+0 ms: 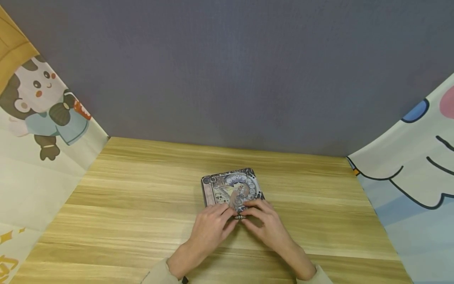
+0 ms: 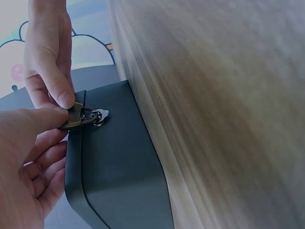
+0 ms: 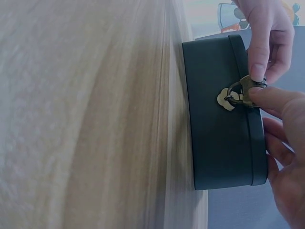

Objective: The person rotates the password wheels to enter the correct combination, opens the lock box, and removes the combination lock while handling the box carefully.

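A dark box (image 2: pixel 124 157) with a patterned lid (image 1: pixel 234 189) stands on the table, its plain front (image 3: pixel 219 143) showing in the wrist views. On that front hangs a bronze-coloured padlock (image 2: pixel 74 116), its shackle through a metal clasp (image 3: pixel 226 99). My left hand (image 1: pixel 211 225) and my right hand (image 1: pixel 267 225) meet at the padlock (image 1: pixel 239 217), each pinching it between thumb and finger. Other fingers of both hands rest along the lid's edge. The fingertips partly cover the padlock's body.
The wood-grain table (image 1: pixel 142 205) extends around the box. A grey panel (image 1: pixel 227 79) rises behind it. Cartoon-printed sheets hang at the left (image 1: pixel 35 177) and right (image 1: pixel 418 177).
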Demonstrator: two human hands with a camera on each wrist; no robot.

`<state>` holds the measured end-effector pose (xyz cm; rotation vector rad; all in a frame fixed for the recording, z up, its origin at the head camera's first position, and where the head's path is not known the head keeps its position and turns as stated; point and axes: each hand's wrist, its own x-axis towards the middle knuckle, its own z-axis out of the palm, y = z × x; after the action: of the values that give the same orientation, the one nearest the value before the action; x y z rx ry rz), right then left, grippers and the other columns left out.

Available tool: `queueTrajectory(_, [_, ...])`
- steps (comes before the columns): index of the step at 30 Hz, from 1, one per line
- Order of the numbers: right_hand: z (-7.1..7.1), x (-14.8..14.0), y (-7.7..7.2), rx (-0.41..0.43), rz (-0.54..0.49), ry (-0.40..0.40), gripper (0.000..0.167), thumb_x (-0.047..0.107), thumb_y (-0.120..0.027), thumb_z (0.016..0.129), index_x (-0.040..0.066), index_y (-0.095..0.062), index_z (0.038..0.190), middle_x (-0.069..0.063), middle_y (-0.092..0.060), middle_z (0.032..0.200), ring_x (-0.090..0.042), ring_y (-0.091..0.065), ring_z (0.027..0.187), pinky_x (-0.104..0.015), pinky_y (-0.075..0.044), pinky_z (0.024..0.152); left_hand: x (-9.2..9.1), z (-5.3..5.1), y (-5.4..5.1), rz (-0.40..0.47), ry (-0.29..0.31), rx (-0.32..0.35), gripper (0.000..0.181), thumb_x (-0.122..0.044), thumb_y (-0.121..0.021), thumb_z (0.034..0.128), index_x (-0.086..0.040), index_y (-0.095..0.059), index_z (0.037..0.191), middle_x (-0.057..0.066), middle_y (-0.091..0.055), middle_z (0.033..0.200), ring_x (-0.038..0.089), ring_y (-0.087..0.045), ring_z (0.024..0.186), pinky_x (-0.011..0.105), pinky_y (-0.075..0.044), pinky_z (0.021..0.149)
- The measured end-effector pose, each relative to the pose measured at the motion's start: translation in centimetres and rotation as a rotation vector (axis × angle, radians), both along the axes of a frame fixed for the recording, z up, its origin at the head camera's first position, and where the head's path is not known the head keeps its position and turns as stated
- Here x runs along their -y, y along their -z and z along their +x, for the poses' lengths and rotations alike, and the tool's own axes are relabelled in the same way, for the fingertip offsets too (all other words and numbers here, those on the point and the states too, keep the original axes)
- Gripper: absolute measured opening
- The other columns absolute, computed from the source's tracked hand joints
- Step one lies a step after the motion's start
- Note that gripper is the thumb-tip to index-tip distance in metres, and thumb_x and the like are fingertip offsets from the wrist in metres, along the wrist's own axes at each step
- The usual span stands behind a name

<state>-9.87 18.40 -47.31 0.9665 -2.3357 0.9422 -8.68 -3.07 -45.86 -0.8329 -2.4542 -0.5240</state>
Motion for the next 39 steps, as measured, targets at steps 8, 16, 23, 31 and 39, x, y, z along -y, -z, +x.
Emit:
queueTrajectory(8, [-0.02, 0.0, 0.01, 0.002, 0.003, 0.003, 0.032, 0.01, -0.089, 0.073, 0.016, -0.076, 0.102, -0.003, -0.07, 0.118, -0.024, -0.065, 0.107, -0.045, -0.059, 0.092, 0.0, -0.01, 0.02, -0.001, -0.001, -0.004, 0.02, -0.027, -0.088, 0.0808, -0.019, -0.076, 0.094, -0.009, -0.07, 0.09, 0.006, -0.064, 0.077, 0.019, -0.055, 0.067])
queueTrajectory(16, [-0.02, -0.01, 0.01, 0.011, -0.003, 0.007, 0.031, 0.01, -0.089, 0.074, 0.016, -0.077, 0.101, -0.003, -0.07, 0.118, -0.024, -0.065, 0.108, -0.045, -0.058, 0.093, 0.01, -0.04, 0.01, -0.001, 0.001, -0.01, 0.02, -0.028, -0.087, 0.0812, -0.019, -0.076, 0.094, -0.009, -0.07, 0.09, 0.006, -0.064, 0.077, 0.019, -0.054, 0.066])
queueTrajectory(23, [-0.02, 0.01, 0.05, 0.013, -0.004, 0.007, 0.03, 0.01, -0.089, 0.074, 0.016, -0.077, 0.101, -0.003, -0.07, 0.117, -0.024, -0.065, 0.107, -0.045, -0.058, 0.093, 0.01, -0.05, 0.02, 0.003, 0.004, -0.01, 0.019, -0.028, -0.087, 0.0816, -0.019, -0.076, 0.094, -0.009, -0.07, 0.09, 0.006, -0.064, 0.077, 0.019, -0.055, 0.066])
queueTrajectory(31, [-0.03, -0.01, 0.02, 0.016, 0.0, 0.006, 0.031, 0.011, -0.089, 0.074, 0.016, -0.077, 0.101, -0.003, -0.07, 0.118, -0.024, -0.065, 0.108, -0.045, -0.058, 0.093, 0.02, -0.04, 0.02, -0.001, -0.001, -0.014, 0.019, -0.028, -0.087, 0.0811, -0.019, -0.075, 0.093, -0.01, -0.07, 0.09, 0.006, -0.065, 0.077, 0.019, -0.055, 0.067])
queueTrajectory(39, [-0.06, -0.05, -0.03, 0.019, -0.006, 0.001, 0.031, 0.01, -0.089, 0.074, 0.016, -0.077, 0.101, -0.004, -0.07, 0.117, -0.024, -0.066, 0.107, -0.045, -0.059, 0.091, -0.05, -0.04, -0.05, -0.002, -0.006, -0.007, 0.021, -0.028, -0.088, 0.0802, -0.019, -0.075, 0.094, -0.009, -0.071, 0.09, 0.006, -0.066, 0.078, 0.02, -0.056, 0.068])
